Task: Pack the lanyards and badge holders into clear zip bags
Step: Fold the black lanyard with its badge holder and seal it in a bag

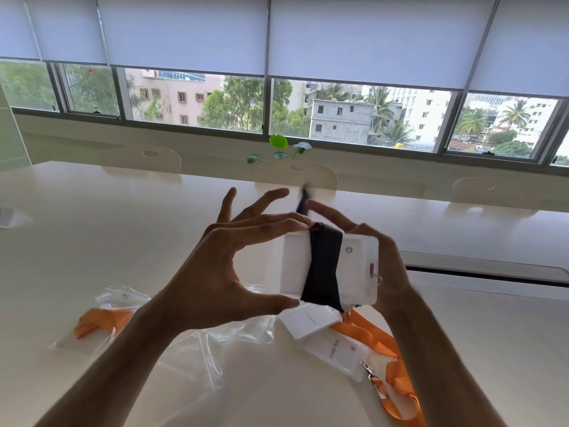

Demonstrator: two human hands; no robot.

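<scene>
**Black lanyard wound round a badge holder, held above the table**

Nearest us lie the loose things on the white table (pixel 92 229): an orange lanyard (pixel 397 392) with a metal clip at near right, partly under two white badge holders (pixel 334 349), and crumpled clear zip bags (pixel 215 343) in the near middle. At near left we see a bag already holding an orange lanyard (pixel 101 322).

Above these we hold a white badge holder (pixel 292 266) with a black lanyard (pixel 323 266) wrapped round its middle. Our left hand (pixel 212 272) pinches the holder's left end between thumb below and fingers above, the other fingers spread. Our right hand (pixel 385 272) grips the right end from behind, its forefinger raised by the blurred loose end of the black strap.

Beyond the table stand pale chairs (pixel 295 175) and a small green plant (pixel 278 149) below the windows.
</scene>
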